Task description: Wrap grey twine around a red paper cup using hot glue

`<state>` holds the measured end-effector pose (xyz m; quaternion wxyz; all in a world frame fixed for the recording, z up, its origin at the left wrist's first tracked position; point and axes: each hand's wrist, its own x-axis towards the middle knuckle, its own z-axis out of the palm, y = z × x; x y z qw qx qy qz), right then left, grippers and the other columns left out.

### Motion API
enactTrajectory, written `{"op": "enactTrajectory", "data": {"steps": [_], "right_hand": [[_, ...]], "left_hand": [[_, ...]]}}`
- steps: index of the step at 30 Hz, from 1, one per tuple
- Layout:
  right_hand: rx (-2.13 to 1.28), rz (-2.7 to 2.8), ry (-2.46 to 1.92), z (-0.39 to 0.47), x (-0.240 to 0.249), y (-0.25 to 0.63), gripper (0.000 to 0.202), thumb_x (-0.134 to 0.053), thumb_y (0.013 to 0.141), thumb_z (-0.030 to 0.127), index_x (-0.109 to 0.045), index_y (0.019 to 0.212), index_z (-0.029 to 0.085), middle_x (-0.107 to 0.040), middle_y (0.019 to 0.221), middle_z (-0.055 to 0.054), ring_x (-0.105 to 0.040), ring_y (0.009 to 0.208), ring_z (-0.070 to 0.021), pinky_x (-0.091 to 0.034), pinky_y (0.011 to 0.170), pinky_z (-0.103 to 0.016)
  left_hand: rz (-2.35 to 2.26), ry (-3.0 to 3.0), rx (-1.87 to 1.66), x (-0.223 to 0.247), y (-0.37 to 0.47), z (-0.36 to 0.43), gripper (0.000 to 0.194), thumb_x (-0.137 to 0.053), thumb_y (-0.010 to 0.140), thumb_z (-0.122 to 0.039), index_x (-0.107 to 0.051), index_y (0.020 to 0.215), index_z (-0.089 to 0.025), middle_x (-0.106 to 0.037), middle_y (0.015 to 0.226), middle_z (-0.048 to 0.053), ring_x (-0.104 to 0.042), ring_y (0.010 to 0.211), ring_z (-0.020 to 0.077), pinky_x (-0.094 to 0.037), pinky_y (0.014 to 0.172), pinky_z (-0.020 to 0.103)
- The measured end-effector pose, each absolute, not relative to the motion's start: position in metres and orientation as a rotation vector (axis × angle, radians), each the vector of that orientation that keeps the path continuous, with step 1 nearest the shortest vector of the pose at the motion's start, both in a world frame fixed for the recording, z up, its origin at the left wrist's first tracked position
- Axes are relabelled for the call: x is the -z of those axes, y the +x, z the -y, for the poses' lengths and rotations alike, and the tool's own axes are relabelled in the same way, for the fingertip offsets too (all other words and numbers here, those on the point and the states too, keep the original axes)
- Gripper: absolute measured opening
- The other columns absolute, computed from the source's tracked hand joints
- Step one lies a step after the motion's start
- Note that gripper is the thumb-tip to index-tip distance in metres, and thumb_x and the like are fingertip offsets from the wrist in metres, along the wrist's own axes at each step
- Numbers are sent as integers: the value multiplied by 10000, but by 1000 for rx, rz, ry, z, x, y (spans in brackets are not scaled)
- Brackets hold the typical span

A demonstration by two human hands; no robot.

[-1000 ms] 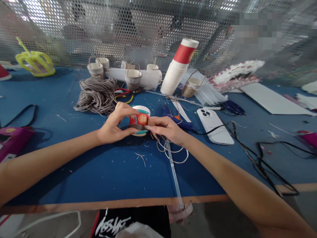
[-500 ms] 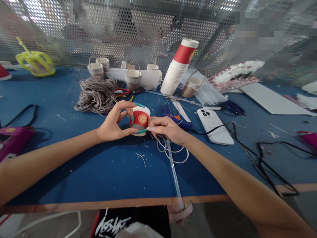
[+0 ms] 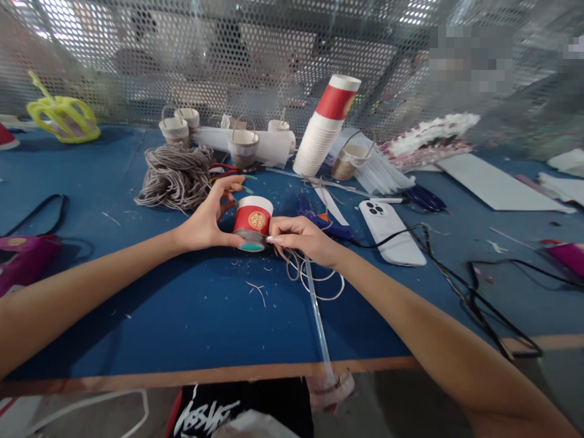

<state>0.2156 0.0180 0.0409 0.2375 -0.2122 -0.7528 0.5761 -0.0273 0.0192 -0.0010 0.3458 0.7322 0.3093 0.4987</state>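
A small paper cup (image 3: 253, 214), white with a red band and a gold emblem, lies tilted on the table with its wide white end away from me. Grey cord is wound round its lower part. My left hand (image 3: 210, 219) curves about the cup's left side; its thumb presses the wound cord and its forefinger is raised off the cup. Close against the cup's right, my right hand (image 3: 303, 239) pinches the grey cord. Slack loops of cord (image 3: 335, 292) trail beneath that hand. A clear glue stick (image 3: 319, 322) lies below it, reaching over the table's front edge.
Behind are a grey cord bundle (image 3: 171, 176), a tall stack of cups (image 3: 322, 131) and cord-handled little buckets (image 3: 243, 148). A blue glue gun (image 3: 326, 222), white phone (image 3: 392, 232) and black cable (image 3: 479, 310) lie right. A purple glue gun (image 3: 27, 258) lies left.
The cup has turned slightly and shifted a little left and nearer. My left forefinger has lifted from the cup's upper end, while its thumb stays low. My right hand keeps its pinch.
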Motion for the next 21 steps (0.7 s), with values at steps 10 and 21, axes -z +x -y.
{"op": "enactTrajectory", "data": {"steps": [10, 21], "right_hand": [[-1287, 2221, -619, -9, -49, 214, 271, -570, 871, 286, -524, 617, 200, -522, 671, 19, -491, 700, -130, -389, 716, -323], [-463, 2421, -501, 0, -57, 215, 154, -493, 930, 307, -495, 799, 226, -553, 769, -29, -461, 760, -192, -391, 754, -380]], "left_hand": [[-928, 2233, -1169, -13, -39, -21, 817, -904, 584, -454, -576, 1299, -233, -591, 1229, 110, -540, 1180, 317, -430, 1088, 582], [-926, 2023, -1474, 1, -30, -24, 890, -868, 645, -271, -428, 1418, -288, -407, 1378, 121, -475, 1303, 311, -578, 976, 471]]}}
